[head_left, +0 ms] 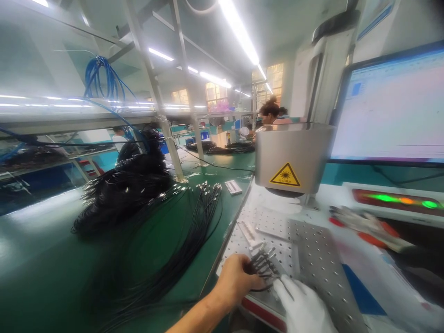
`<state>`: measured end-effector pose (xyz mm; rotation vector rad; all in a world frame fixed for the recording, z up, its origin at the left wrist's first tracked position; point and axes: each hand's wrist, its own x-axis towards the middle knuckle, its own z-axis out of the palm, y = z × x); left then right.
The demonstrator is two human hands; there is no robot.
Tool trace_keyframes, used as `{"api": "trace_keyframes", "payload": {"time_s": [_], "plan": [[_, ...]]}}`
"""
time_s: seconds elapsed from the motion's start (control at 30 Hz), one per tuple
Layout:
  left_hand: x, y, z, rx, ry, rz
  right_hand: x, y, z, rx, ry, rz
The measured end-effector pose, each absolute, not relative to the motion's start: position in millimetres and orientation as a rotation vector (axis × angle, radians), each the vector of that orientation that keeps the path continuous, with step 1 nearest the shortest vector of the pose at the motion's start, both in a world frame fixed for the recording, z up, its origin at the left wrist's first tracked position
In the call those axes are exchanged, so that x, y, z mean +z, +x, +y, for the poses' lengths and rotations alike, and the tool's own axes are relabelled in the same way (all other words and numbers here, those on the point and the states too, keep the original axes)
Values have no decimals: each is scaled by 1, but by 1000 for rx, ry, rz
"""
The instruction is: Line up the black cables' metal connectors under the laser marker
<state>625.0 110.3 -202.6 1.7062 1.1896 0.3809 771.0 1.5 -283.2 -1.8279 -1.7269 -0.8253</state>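
The left hand (236, 283) closes around a bundle of cable ends (262, 266) with metal tips, at the near edge of the perforated plate (312, 259) below the laser head (293, 157). The gloved right hand (301, 312) touches these tips; whether it pinches one, I cannot tell. The black cables (194, 240) trail across the green bench (41, 268), so their weight may pull the tips out of the grip.

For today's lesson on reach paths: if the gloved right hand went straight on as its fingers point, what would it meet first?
Most likely the bundle of metal-tipped black cable ends held in the bare left hand, over the perforated plate. Blur hides whether the right hand touches it.
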Motion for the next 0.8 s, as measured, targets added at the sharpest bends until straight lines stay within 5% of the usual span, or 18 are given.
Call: {"api": "trace_keyframes", "payload": {"time_s": [0.33,0.8], "plan": [[-198,630,92,344,2105,1315,-289,771,2,-845,-1862,-1753],[-193,632,101,269,1890,1276,-291,777,5,-750,-1969,-1878]]}}
